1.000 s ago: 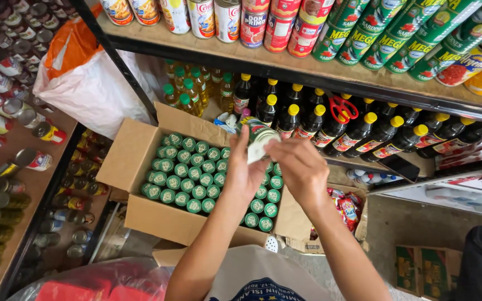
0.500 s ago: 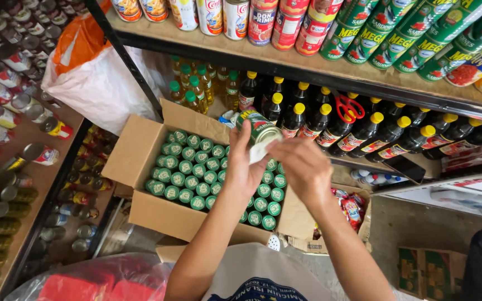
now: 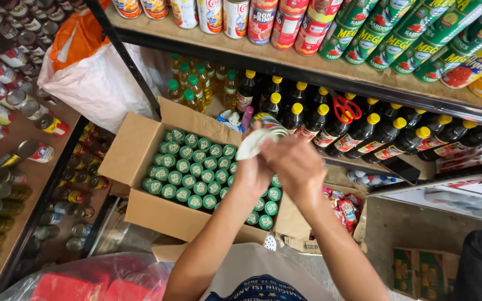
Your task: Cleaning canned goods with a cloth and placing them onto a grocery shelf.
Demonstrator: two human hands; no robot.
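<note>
Looking down from the head view, both hands are seen raised together above an open cardboard box (image 3: 140,146) packed with rows of green-capped bottles (image 3: 196,167). A small bottle (image 3: 263,134) with a white wrapping or label is held between the two hands, just above the box's far right corner and in front of the shelf. The left hand (image 3: 252,174) is curled around the lower part of the bottle from below, its fingers closed on it. The right hand (image 3: 297,164) is folded over the bottle from the right, fingers bent and pressed against the wrapping; whether the cap is gripped cannot be told. Behind the hands, a row of dark bottles with yellow caps (image 3: 330,120) is lined up on the lower shelf, with red-handled scissors (image 3: 346,107) laid on top of them. Pale bottles with green caps (image 3: 193,83) are stood further left on the same shelf. Tins (image 3: 364,28) are stacked on the upper shelf. A white sack (image 3: 101,83) is propped to the left of the box, and more tins (image 3: 6,111) are laid on the shelving at far left.
</note>
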